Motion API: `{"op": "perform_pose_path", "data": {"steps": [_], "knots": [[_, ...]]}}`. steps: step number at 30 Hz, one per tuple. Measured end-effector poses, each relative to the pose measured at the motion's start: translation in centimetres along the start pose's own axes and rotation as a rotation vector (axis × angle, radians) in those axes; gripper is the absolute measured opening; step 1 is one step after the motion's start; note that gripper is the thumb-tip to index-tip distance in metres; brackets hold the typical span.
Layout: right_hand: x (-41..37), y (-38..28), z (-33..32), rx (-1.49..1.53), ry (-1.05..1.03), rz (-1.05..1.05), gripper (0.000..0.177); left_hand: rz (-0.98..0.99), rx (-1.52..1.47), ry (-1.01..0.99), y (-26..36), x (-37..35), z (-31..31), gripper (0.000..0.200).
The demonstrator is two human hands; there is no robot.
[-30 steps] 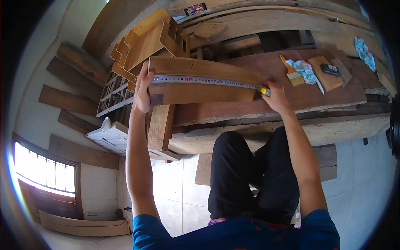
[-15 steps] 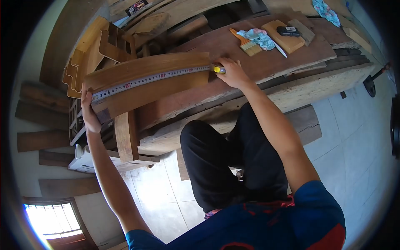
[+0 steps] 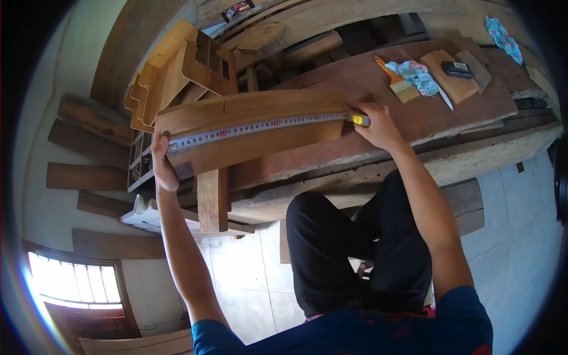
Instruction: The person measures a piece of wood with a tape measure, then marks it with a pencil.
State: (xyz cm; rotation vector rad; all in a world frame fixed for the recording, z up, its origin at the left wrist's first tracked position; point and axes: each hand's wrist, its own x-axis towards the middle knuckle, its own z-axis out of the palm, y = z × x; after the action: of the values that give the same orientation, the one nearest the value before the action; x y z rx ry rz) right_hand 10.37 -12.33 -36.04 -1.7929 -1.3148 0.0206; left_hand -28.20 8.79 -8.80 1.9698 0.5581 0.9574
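Far left, we see loose planks (image 3: 83, 176) lying against the floor, and above them a stack of cut wooden parts (image 3: 177, 71). The left hand (image 3: 163, 168) is at the left end of the curved wooden board (image 3: 266, 148), fingers curled shut around that end and pinning the tip of the tape measure blade (image 3: 254, 126) there. The board lies flat across the workbench (image 3: 449, 115), its left end overhanging the bench edge. The blade runs along the board's length, 1 straight line from end to end, numbers facing up. The right hand (image 3: 378, 127) is at the board's right end, fingers closed over the yellow tape measure case (image 3: 359, 119) and pressing it down on the bench just beside the board. Right of that, well apart from both hands, we see a paintbrush (image 3: 397, 83), a blue cloth (image 3: 417, 76) touching it, then a wooden block (image 3: 452, 83) with a small black object (image 3: 457, 69) on top; we cannot tell what that is.
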Motion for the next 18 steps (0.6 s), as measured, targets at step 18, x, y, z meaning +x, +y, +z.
{"op": "perform_pose_path", "data": {"steps": [18], "knots": [[0.1,-1.2,-1.8,-0.01,-0.099,0.08,0.067,0.1,0.114,-0.027,-0.7,1.9,-0.5,0.068]]}}
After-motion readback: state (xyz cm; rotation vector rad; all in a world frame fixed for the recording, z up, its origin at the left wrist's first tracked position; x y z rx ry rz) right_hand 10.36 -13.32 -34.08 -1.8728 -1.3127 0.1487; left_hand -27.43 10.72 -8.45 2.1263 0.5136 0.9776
